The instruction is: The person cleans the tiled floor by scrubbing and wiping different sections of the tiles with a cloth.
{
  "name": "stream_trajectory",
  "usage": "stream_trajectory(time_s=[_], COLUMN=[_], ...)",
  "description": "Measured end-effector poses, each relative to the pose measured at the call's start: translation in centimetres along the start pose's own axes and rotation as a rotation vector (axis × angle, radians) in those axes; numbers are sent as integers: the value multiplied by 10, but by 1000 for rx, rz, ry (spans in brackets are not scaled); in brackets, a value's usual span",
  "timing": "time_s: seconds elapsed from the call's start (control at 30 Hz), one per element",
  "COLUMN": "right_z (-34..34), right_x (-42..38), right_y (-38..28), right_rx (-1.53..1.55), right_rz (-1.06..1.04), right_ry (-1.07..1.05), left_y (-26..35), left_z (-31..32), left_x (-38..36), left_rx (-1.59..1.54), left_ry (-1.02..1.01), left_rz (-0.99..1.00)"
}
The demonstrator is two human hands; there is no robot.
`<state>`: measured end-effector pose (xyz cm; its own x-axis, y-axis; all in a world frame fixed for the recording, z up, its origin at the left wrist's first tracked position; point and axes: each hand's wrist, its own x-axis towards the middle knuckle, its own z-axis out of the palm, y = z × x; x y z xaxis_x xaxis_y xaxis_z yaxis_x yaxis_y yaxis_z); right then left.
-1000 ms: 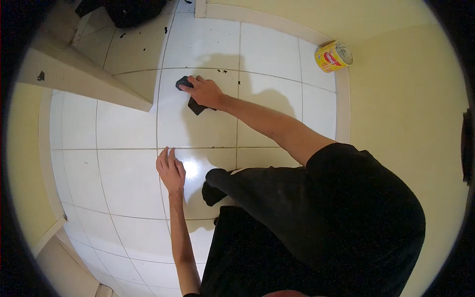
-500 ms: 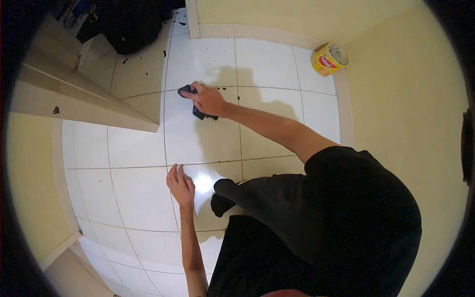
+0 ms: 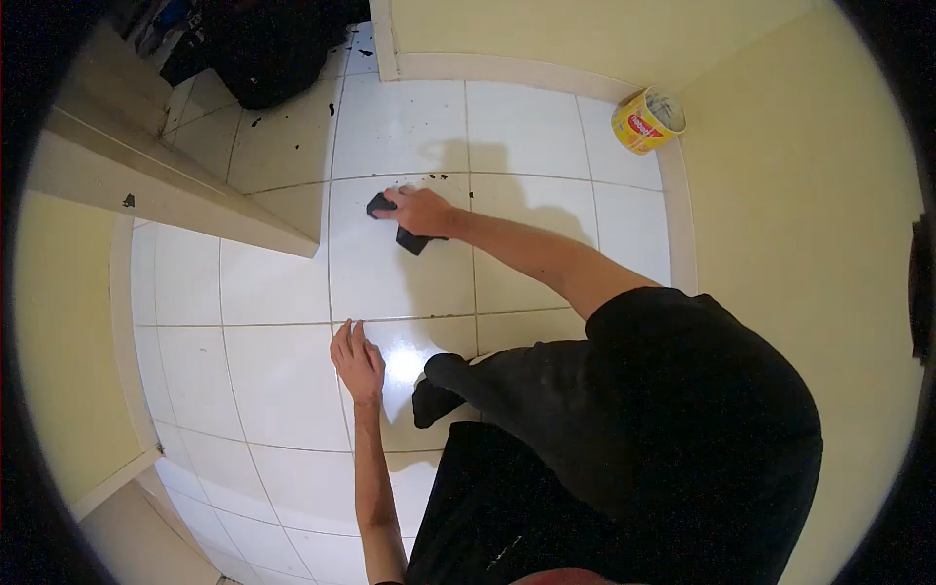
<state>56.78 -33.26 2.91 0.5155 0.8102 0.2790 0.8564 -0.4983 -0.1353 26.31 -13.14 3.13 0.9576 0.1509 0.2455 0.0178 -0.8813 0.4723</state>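
Observation:
My right hand point(image 3: 421, 212) is closed on a black cloth point(image 3: 411, 240), which lies against the white tiled floor point(image 3: 278, 380). Parts of the cloth stick out to the left of the fingers and below them. Small dark bits point(image 3: 439, 176) are scattered on the tiles just above that hand. Nearer to me, my left hand point(image 3: 359, 363) rests on the floor with its fingers spread a little and nothing in it.
A yellow tub point(image 3: 648, 121) stands in the corner by the right wall. Dark bags or clothes point(image 3: 263, 54) lie at the upper left, beyond a door's edge point(image 3: 283, 232). More dark bits lie near them. My sock-covered foot point(image 3: 439, 388) is beside my left hand.
My right hand has moved slightly toward me and to the right, with the black cloth in it. My left hand has stayed in about the same place.

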Motion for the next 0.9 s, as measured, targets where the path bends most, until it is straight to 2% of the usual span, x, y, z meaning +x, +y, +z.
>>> stream_trajectory(time_s=[0.23,0.33,0.63,0.9], right_z=[-14,-17,-9,9], right_x=[13,16,11,-12], right_y=[3,-4,-33,-33], right_rx=[130,77,226,37], right_rz=[117,21,-74,-205], right_ry=[79,233,102,47], left_y=[-1,-3,-2,-4], left_z=[1,4,2,2], left_x=[-2,-3,-2,-3], left_rx=[-4,-18,-12,-9], left_ry=[-5,-12,-15,-15], left_rz=[0,-2,-3,11])
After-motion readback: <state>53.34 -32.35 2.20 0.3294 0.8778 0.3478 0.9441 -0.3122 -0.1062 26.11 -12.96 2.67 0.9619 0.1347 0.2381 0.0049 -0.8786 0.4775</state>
